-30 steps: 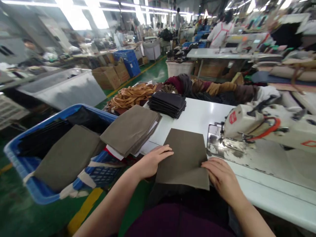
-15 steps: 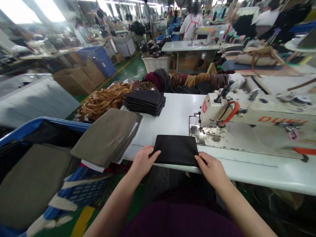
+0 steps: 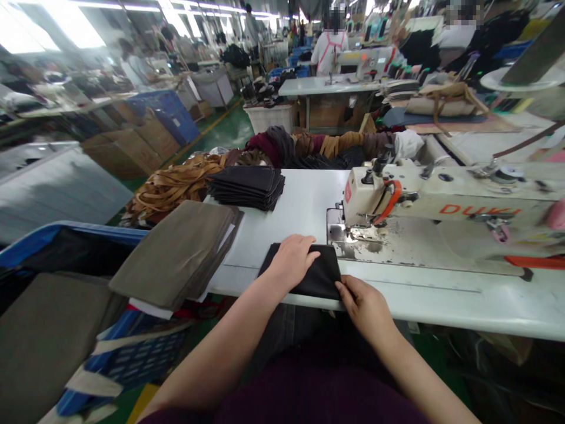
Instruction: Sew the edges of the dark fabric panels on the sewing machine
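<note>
A black rectangular fabric piece [image 3: 324, 271] lies on the white sewing table [image 3: 300, 200] at its front edge. Across its upper left part my left hand [image 3: 295, 259] rests flat, fingers stretched out and thumb apart. My right hand [image 3: 359, 300] pinches the piece's lower right corner between thumb and fingers. Just beyond the fabric, to the right, stands the sewing machine [image 3: 424, 206], its needle area [image 3: 353, 231] lit. Whether the piece has more than one layer I cannot tell.
Behind on the left is a stack of dark fabric pieces [image 3: 247, 185]. Grey-brown panels [image 3: 172, 253] lie at the table's left end, beside a blue crate [image 3: 145, 353]. Tan straps [image 3: 176, 185] are heaped beyond the table. A person [image 3: 329, 50] is at another table.
My left hand has let go of the fabric's left edge and moved up and right onto its top. The right hand keeps its corner. The view has shifted slightly right.
</note>
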The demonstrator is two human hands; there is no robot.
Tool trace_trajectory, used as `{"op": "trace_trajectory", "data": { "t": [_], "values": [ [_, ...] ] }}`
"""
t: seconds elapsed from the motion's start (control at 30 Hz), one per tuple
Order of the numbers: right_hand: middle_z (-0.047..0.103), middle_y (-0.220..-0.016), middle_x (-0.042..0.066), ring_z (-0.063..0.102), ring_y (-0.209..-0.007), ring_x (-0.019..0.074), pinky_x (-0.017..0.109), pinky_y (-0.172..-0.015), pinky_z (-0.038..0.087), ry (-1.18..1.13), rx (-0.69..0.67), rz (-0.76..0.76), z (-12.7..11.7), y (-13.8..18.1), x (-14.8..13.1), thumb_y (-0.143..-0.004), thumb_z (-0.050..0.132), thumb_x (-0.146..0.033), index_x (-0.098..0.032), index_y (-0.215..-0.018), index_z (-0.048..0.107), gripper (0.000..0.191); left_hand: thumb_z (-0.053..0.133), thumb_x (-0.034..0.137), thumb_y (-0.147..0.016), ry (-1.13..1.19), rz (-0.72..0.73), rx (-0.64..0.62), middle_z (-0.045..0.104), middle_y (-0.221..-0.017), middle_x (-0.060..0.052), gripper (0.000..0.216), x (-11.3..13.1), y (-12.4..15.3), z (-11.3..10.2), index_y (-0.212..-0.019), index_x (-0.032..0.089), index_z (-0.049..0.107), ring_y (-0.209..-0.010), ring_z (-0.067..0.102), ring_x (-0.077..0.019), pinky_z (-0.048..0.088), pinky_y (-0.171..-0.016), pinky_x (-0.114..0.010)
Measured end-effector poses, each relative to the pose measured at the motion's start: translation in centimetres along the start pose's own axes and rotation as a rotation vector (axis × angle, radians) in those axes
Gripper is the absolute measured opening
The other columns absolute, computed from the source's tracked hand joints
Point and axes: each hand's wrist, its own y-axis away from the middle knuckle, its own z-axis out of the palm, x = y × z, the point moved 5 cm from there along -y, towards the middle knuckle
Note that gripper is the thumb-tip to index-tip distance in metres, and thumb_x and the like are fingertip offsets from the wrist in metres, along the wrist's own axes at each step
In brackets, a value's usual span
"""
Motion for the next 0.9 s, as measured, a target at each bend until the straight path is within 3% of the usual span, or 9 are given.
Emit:
{"op": "trace_trajectory", "data": {
  "t": [0.13,0.27,0.37,0.67,0.9],
  "values": [
    [0.072,-0.088,0.007,0.067,-0.076,0.021,0.03,-0.068,0.046,0.035,0.006,0.032,0.1,0.1,0.2,-0.103,0.042,-0.037,-0.019,-0.105,0.066,0.031,0.065,0.032,-0.097,-0.089,-0.079,-0.128,0.071,-0.097,-0.007,0.013,-0.5,-1.8,1.7,-0.095,0.02,0.071,-0.098,0.063,-0.0266,0.045,-0.091,-0.038],
    [0.072,-0.083,0.003,0.069,-0.069,0.0224,0.031,-0.063,0.047,0.069,-0.015,0.11,0.2,-0.1,0.3,-0.102,0.043,-0.034,-0.019,-0.137,0.052,0.039,0.064,0.031,-0.097,-0.12,-0.111,-0.183,0.072,-0.1,-0.007,0.012,-0.7,-2.4,2.2,-0.096,0.022,0.071,-0.1,0.063,-0.0261,0.043,-0.089,-0.037],
    [0.073,-0.085,0.004,0.07,-0.069,0.0236,0.031,-0.061,0.048,0.132,-0.041,0.113,0.3,-0.3,0.1,-0.104,0.041,-0.035,-0.019,-0.148,0.041,0.047,0.063,0.032,-0.098,-0.148,-0.109,-0.195,0.072,-0.1,-0.007,0.013,-0.8,-2.6,2.3,-0.096,0.021,0.07,-0.1,0.063,-0.0257,0.042,-0.089,-0.036],
    [0.073,-0.118,0.009,0.074,-0.088,0.0243,0.033,-0.071,0.056,0.239,-0.052,0.072,0.2,-0.8,-0.4,-0.104,0.045,-0.029,-0.022,-0.146,0.047,0.042,0.063,0.034,-0.098,-0.205,-0.094,-0.205,0.073,-0.098,-0.008,0.016,-0.7,-3.0,2.3,-0.095,0.019,0.07,-0.097,0.066,-0.0261,0.043,-0.088,-0.036],
    [0.073,-0.118,0.008,0.074,-0.09,0.023,0.032,-0.074,0.057,0.236,-0.075,0.087,0.3,-1.1,-0.3,-0.103,0.048,-0.027,-0.023,-0.142,0.052,0.039,0.063,0.034,-0.098,-0.236,-0.096,-0.204,0.072,-0.098,-0.01,0.017,-0.6,-3.1,2.7,-0.094,0.018,0.068,-0.097,0.066,-0.0265,0.044,-0.089,-0.037]
  ]
}}
